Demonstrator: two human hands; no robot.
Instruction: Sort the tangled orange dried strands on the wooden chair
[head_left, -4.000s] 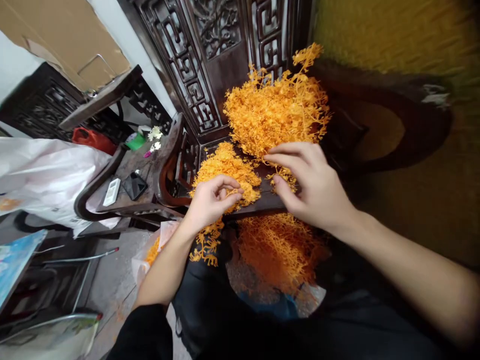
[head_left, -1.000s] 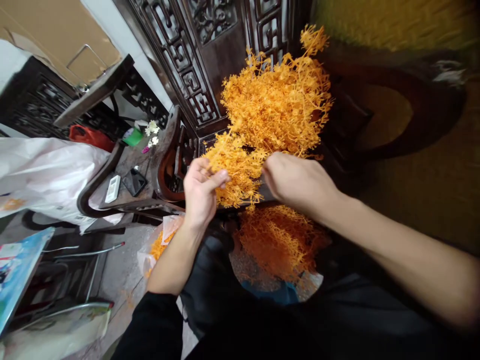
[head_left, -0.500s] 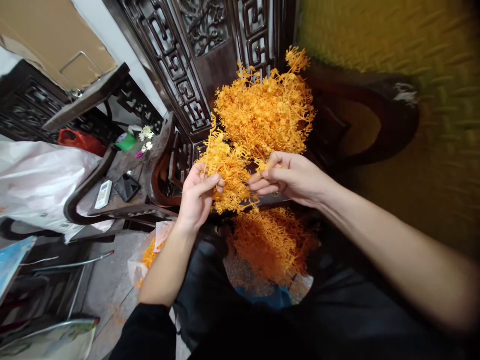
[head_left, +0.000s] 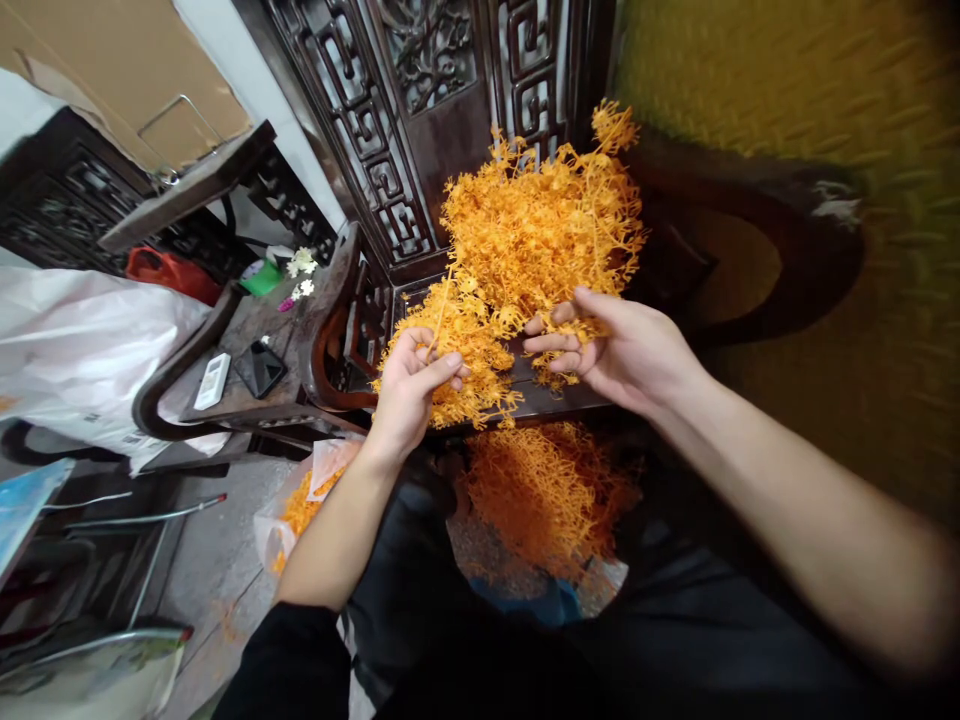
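Observation:
A big heap of orange branching sprigs (head_left: 540,225) rests on the seat of a dark carved wooden chair (head_left: 420,120). My left hand (head_left: 409,385) pinches a bunch of orange sprigs (head_left: 469,355) by its stems just above the seat's front edge. My right hand (head_left: 622,350) is to the right of that bunch, fingers curled around a few sprigs at the foot of the heap. More orange sprigs (head_left: 547,495) lie in a bag between my knees.
A side table at left holds a remote (head_left: 213,380), a black phone (head_left: 259,368) and small white flowers (head_left: 301,262). A white plastic bag (head_left: 82,350) lies at far left. Another small bag of orange bits (head_left: 304,500) sits on the floor.
Four seconds ago both hands pressed down at the seat edge. Since then my left hand has lifted a bunch, and my right hand has moved right, away from the bunch, to the heap's base.

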